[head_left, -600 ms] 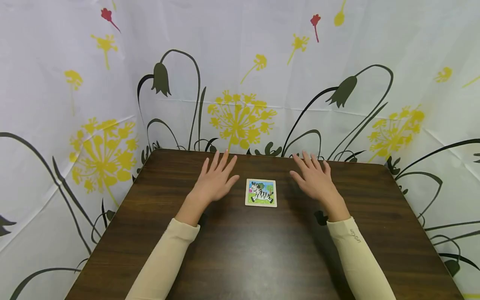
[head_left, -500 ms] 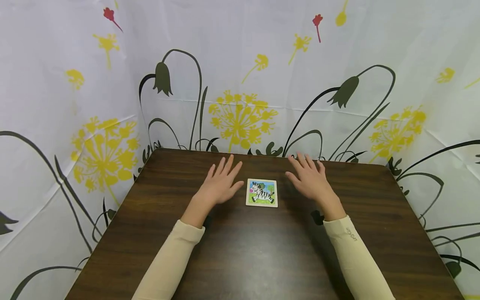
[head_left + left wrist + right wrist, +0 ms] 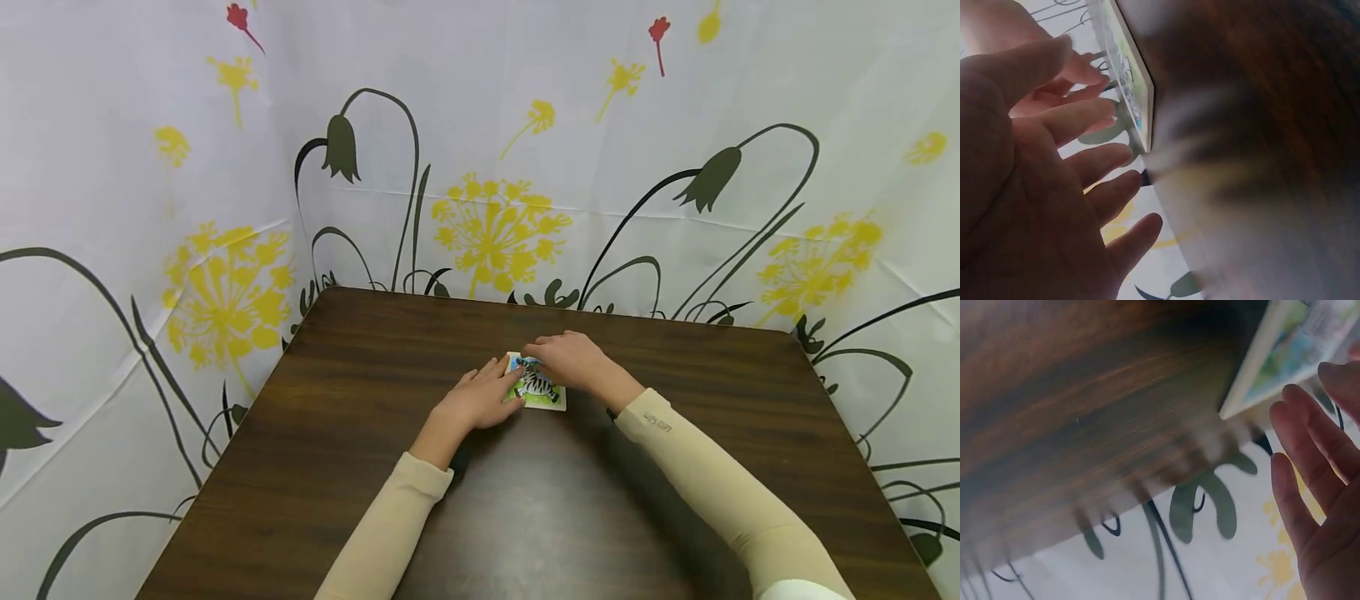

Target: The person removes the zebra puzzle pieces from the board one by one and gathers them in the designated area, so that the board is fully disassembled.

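Observation:
A small square picture board (image 3: 538,390) with a pale rim and a zebra on it lies flat on the dark wooden table. My left hand (image 3: 478,402) is at its left side, fingers extended and partly over the picture in the head view. From the far right, my right hand (image 3: 573,358) reaches over the board's upper part and covers it. In the left wrist view the left fingers are spread just off the board (image 3: 1134,81). The right wrist view has the right fingers lightly bent near a corner of the board (image 3: 1279,359); contact cannot be told.
The brown wood-grain table (image 3: 360,358) extends round the board on all sides. Behind and beside it hangs a white curtain (image 3: 480,100) printed with yellow and dark green flowers, close to the table's back edge.
Both hands have come inward to the board, the left moving right and the right moving left, from raised positions on either side. The head view has shifted slightly. The board stays in place.

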A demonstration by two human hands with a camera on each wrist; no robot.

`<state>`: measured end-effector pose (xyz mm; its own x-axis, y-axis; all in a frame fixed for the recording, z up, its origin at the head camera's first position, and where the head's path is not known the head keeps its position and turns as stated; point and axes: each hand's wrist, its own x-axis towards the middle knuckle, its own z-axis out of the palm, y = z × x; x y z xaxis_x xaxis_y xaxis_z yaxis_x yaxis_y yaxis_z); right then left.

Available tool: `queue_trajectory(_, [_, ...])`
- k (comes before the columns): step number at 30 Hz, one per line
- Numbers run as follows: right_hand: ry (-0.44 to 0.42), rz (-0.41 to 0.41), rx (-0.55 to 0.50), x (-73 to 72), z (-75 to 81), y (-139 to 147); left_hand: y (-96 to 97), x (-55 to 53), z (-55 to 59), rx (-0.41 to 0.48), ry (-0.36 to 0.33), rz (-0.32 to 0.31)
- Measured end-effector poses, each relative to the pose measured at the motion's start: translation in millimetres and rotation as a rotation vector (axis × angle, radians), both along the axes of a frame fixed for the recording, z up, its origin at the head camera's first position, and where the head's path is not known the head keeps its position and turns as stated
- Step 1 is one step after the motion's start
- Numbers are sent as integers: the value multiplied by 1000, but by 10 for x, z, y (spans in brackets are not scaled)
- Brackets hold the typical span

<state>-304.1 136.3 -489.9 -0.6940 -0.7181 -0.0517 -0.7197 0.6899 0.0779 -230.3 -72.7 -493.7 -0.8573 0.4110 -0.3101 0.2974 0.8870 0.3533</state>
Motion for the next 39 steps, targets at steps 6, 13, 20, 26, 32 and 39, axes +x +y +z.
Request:
queue_trajectory(6, [25, 97, 135, -81, -32, -128, -48, 6, -34, -12, -13, -10])
queue_trajectory(13, [123, 187, 203, -134, 52, -143, -60, -54, -46, -37, 52, -14])
queue_trajectory(20, [142, 243, 246, -160, 115, -87, -23, -53, -46, -34, 64, -26])
queue_trajectory(26, [125, 265, 266, -195, 156, -171, -114, -32, -22, -27, 47, -18])
queue_trajectory(32, [125, 277, 310, -225, 212, -250, -172, -43, -13, 4, 49, -3])
queue_trajectory(39, [94, 286, 324, -237, 238, -253, -136, -44, -11, -3, 61, 6])
